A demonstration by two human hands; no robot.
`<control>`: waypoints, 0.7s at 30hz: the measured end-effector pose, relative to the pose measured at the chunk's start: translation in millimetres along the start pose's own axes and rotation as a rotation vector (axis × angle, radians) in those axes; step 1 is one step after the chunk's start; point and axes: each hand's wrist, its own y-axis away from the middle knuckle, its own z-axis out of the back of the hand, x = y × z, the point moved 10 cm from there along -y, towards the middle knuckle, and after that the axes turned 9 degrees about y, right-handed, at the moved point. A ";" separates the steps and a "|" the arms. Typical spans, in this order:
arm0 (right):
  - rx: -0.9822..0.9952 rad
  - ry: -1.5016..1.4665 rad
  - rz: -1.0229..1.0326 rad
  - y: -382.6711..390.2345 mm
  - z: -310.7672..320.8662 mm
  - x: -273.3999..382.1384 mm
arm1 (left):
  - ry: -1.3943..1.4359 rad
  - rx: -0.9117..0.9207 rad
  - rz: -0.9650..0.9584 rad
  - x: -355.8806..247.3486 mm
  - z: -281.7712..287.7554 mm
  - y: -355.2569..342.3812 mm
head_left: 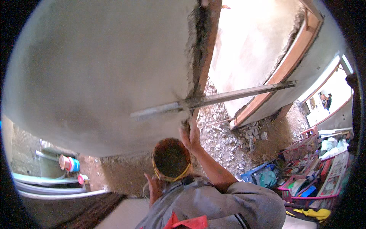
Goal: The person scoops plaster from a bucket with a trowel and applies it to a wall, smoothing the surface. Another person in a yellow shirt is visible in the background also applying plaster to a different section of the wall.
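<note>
My right hand (190,135) is raised beside the plastered wall panel (95,68), near its wooden edge (206,61), its fingers closed on a dark, blurred object that I cannot make out. Just above it, a long straight bar (240,92) lies across the wall and the opening, its left part blurred. A dark bucket (170,158) with a yellow rim is below and left of that hand, in front of my body. My left hand (152,183) is low at the bucket's left, a finger or thumb raised; its other fingers are mostly hidden.
Rubble (217,149) covers the ground by the opening and second timber-edged panel (274,91). Coloured containers (68,163) and curved pale lengths (49,185) lie left. Pink crates (297,191) of items and a blue bag (259,175) are right. A distant person (327,101) shows through an opening.
</note>
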 end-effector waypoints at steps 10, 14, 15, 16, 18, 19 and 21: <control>1.254 0.469 -0.041 225.5 -103.8 -108.6 | -0.050 0.019 0.030 5.2 -1.8 0.7; 1.379 0.459 0.069 277.4 -158.7 -100.1 | 0.020 0.018 0.074 3.6 -8.4 6.1; 1.463 0.471 0.097 294.8 -165.4 -98.2 | -0.003 0.021 0.066 3.5 -10.0 8.8; 1.499 0.405 0.063 306.5 -171.0 -91.9 | -0.032 -0.006 0.062 3.6 -8.2 10.1; 1.502 0.208 -0.046 311.1 -173.3 -78.5 | -0.037 -0.037 0.080 8.0 -4.5 11.8; 1.568 0.125 -0.091 314.4 -171.5 -71.3 | -0.048 -0.057 0.062 8.1 -0.4 13.0; 1.584 0.115 -0.181 298.1 -162.7 -70.3 | -0.074 -0.125 0.064 14.2 11.2 15.0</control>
